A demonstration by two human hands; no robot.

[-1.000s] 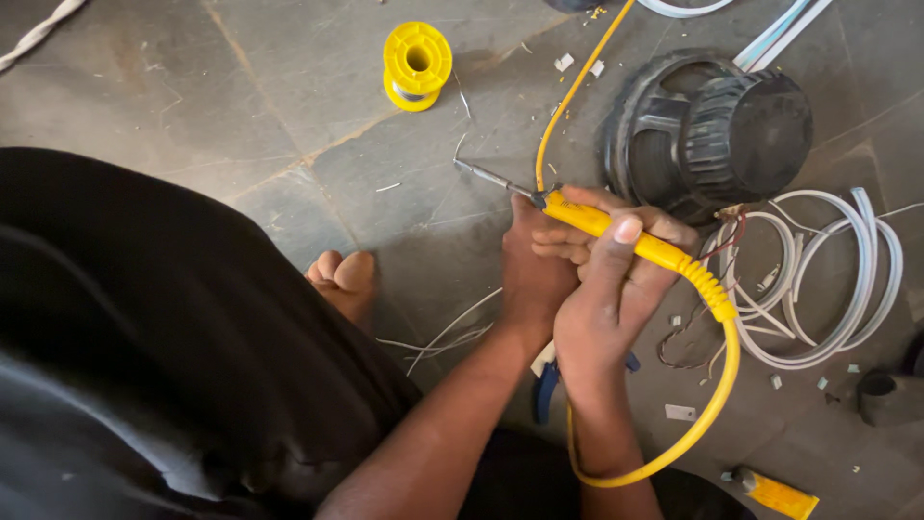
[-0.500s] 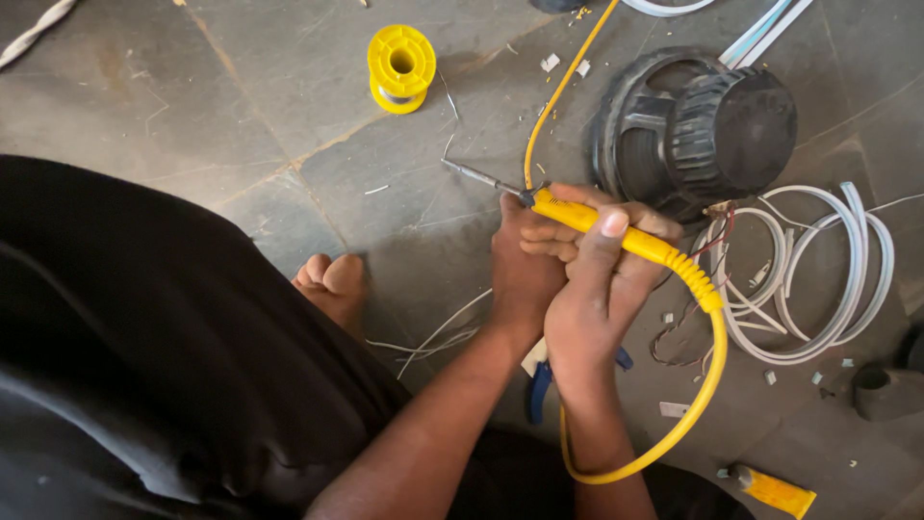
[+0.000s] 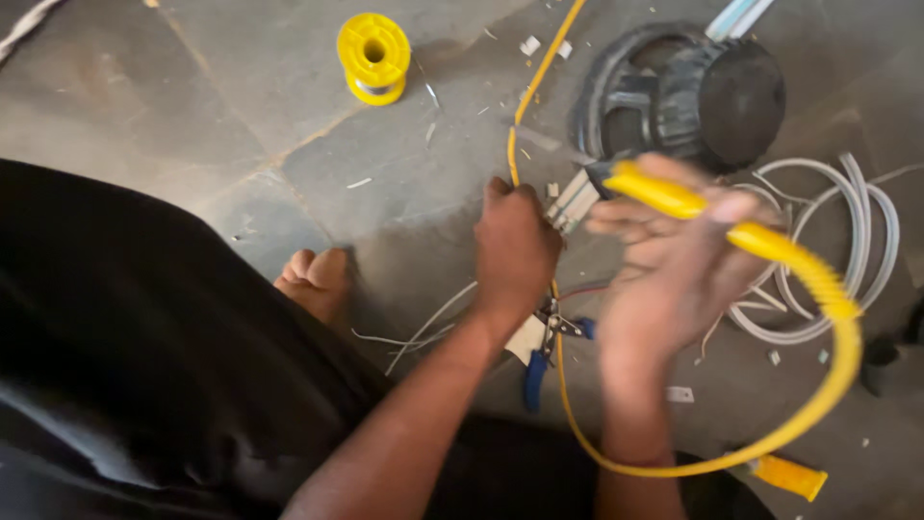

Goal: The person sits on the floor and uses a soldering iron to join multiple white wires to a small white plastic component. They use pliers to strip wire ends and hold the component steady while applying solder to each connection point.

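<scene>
My right hand (image 3: 664,270) grips a yellow soldering iron (image 3: 674,197) by its handle; the hand is blurred with motion and lifted to the right. The iron's thick yellow cord (image 3: 837,356) loops down and back under my wrist. My left hand (image 3: 515,246) is a closed fist just left of it, and the ends of a flat white cable (image 3: 570,200) stick out beside its fingers. A thin yellow wire (image 3: 534,82) runs up from the left hand to the top edge. The iron's tip is hidden by blur.
A yellow solder spool (image 3: 373,56) stands on the stone floor at the back. A black speaker (image 3: 703,96) lies beyond my hands, coiled white cable (image 3: 847,241) to the right. Blue-handled pliers (image 3: 541,361) lie under my wrists. My bare foot (image 3: 316,279) rests left.
My hands have come apart. The right hand swung the soldering iron up and to the right, away from the left hand, which stays low on the white cable.
</scene>
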